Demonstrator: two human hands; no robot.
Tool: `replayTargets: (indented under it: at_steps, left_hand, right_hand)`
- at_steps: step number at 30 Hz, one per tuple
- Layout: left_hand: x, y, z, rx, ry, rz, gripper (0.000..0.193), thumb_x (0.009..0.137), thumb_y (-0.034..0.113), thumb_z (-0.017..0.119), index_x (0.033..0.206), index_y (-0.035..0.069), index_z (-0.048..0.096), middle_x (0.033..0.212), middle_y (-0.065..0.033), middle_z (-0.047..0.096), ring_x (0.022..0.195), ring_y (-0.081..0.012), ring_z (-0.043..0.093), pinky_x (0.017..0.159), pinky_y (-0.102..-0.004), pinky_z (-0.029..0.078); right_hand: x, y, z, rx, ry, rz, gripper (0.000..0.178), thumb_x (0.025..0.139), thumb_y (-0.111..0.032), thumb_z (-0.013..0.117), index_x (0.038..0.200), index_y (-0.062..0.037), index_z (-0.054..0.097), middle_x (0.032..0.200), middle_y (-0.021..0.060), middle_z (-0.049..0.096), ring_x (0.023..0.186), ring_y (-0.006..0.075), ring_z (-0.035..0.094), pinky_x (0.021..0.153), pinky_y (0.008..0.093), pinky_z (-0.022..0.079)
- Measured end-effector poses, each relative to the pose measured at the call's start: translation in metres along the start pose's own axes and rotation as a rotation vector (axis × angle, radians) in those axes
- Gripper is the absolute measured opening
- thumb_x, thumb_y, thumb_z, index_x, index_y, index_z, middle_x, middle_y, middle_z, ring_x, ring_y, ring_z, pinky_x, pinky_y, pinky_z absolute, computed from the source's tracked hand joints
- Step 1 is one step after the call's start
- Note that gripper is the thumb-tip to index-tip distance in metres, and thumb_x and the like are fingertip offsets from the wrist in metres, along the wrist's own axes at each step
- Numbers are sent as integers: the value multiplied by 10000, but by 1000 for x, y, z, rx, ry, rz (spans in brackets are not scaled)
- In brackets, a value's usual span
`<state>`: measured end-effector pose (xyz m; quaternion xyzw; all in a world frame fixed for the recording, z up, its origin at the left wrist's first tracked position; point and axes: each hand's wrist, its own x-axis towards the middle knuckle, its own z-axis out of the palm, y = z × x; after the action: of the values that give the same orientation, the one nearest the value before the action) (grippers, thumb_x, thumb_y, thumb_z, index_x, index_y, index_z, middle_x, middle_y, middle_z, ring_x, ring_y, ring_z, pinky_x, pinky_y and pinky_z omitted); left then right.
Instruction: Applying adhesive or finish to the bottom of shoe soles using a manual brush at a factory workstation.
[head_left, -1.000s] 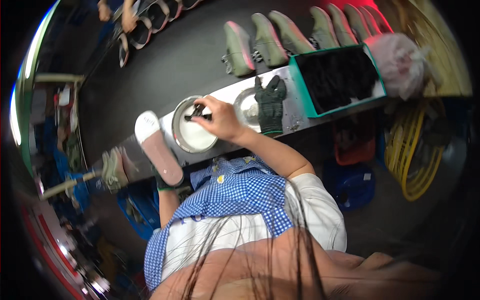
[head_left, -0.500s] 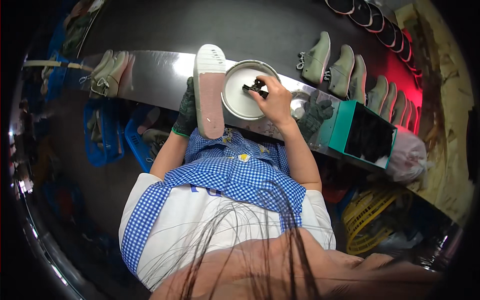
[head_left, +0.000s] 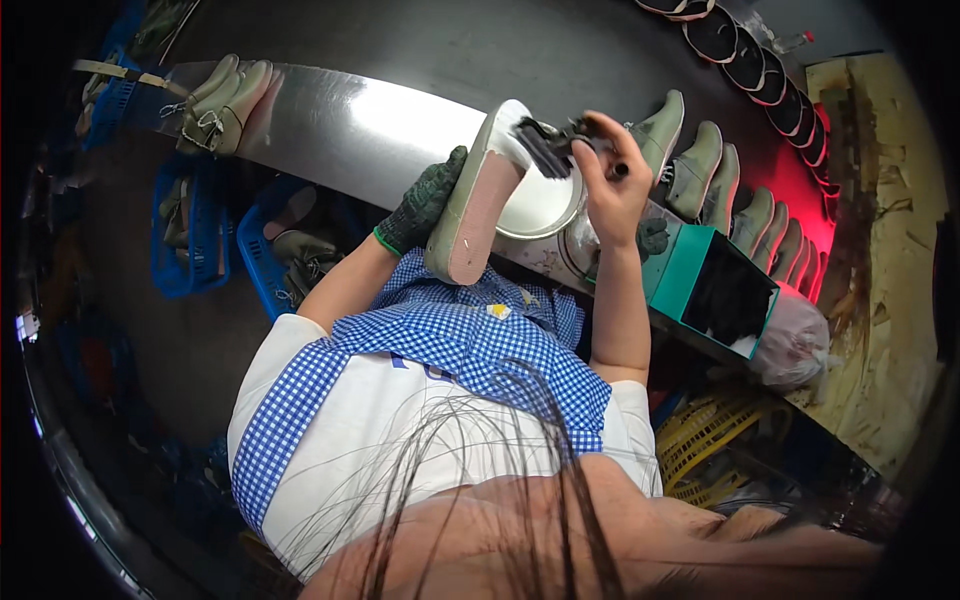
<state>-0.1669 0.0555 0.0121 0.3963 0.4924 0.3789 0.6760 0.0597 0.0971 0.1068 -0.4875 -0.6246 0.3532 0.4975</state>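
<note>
Near the middle of the frame, the left hand point(head_left: 425, 205), in a dark green knitted glove, holds a green shoe point(head_left: 475, 210) by its side, its grip closed around the upper. The shoe tilts in the air, toe toward the top of the frame, with its sole facing the camera: white at the front, pink along the rest. Just right of it, the bare right hand point(head_left: 615, 190) pinches a black brush point(head_left: 545, 155) between thumb and fingers, a narrow grip. The bristles overlap the sole's white front, though whether they touch it is hard to tell. Behind the shoe and brush, a round bowl point(head_left: 540, 215) with a white inside stands on the shiny metal table point(head_left: 330, 140), partly hidden. Right of the bowl lies a loose dark glove point(head_left: 652, 238), and next to it a teal box point(head_left: 690, 275) with black stuff inside. A plastic bag point(head_left: 790, 340) sits against the box's far end, lower right. More green shoes point(head_left: 695, 175) stand in a row at the upper right, the farther ones in red light; others point(head_left: 225, 110) stand at the upper left. Two blue baskets point(head_left: 190, 265) with shoes in them sit below the table at the left, and a yellow basket point(head_left: 715, 435) at the lower right.
</note>
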Motion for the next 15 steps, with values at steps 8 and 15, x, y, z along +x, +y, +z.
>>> replayTargets:
  at_steps: [8, 15]
  left_hand:
    - [-3, 14, 22, -130, 50, 45, 511, 1006, 452, 407, 1212, 8, 553, 1005, -129, 681, 820, -130, 650, 684, -214, 556]
    - [6, 17, 8, -112, -141, 4, 502, 998, 446, 432, 1230, 13, 537, 1031, -124, 677, 865, -141, 652, 716, -234, 561]
  right_hand:
    - [16, 18, 1, 45, 39, -28, 328, 772, -29, 701, 1096, -29, 652, 911, 49, 650, 610, 67, 418, 542, 195, 344]
    - [34, 27, 8, 229, -12, 63, 277, 784, -64, 713, 1050, -3, 667, 863, 54, 654, 649, 65, 460, 573, 176, 359]
